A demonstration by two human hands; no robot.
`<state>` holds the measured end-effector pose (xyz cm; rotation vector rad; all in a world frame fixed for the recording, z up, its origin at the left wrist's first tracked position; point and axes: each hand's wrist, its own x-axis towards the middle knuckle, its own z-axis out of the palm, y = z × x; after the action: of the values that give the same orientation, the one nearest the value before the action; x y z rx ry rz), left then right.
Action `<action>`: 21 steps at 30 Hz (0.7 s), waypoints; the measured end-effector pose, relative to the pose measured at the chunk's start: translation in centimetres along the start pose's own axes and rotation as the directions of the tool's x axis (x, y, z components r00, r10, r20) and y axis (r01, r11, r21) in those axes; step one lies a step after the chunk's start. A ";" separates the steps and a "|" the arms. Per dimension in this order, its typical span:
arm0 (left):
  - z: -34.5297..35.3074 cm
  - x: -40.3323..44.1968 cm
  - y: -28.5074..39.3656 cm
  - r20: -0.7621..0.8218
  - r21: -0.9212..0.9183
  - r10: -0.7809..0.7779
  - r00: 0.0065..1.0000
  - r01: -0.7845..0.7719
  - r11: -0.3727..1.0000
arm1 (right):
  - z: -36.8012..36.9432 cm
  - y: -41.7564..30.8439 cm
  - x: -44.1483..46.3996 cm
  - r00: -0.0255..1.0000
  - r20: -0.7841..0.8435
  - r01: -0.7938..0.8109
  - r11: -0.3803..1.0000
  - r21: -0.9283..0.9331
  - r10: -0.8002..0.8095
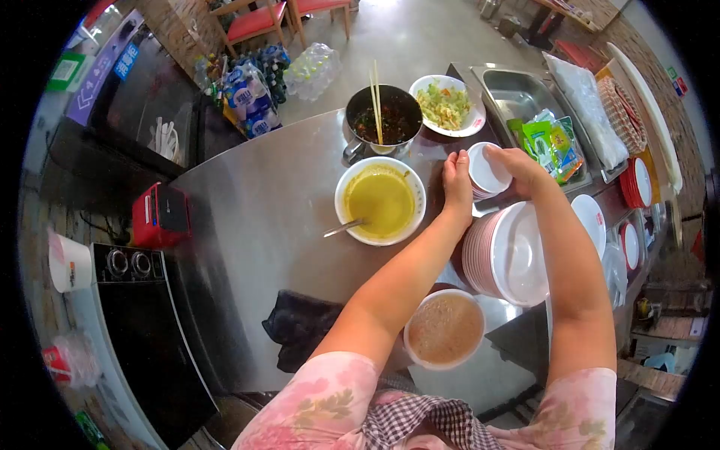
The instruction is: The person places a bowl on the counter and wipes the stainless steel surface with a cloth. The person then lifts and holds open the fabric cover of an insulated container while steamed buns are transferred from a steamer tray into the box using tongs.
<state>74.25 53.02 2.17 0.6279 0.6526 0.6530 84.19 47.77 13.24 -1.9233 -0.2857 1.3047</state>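
My left hand [456, 181] rests against the left side of a stack of small white bowls [489, 171], its fingers pointing away from me. On the other side, my right hand [519, 168] grips the same stack, with the thumb at the top bowl's rim. Just nearer to me, a taller stack of larger white bowls [517, 253] lies under my right forearm. Left of my hands is a white bowl of yellow-green soup [381, 201] with a spoon [345, 227] in it. Beyond stands a bowl of chopped vegetables [448, 105].
A metal pot [384, 118] of dark sauce holds chopsticks [376, 97]. A bowl of brownish liquid [445, 328] sits by my body, with a black cloth [296, 326] to its left. Green packets [540, 141] lie by the sink [510, 79]. A red box [160, 215] stands left.
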 end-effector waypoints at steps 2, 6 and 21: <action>-0.3 -0.5 -0.2 -0.022 0.162 0.046 0.999 -0.041 0.986 | -1.1 1.1 1.6 0.995 0.076 0.067 0.998 0.018 -0.068; -2.4 -5.9 1.9 0.111 0.480 0.254 0.961 -0.275 0.833 | 0.0 -0.5 0.1 0.959 -0.105 0.155 0.798 -0.583 -0.263; -25.5 -30.2 13.9 0.225 0.957 0.126 0.966 -0.195 -0.213 | 20.2 7.4 -3.9 0.987 -0.158 0.060 0.872 0.486 0.020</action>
<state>32.79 48.34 6.12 2.3851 1.0097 0.1570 63.25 50.15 7.27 -1.5662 0.1041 1.0733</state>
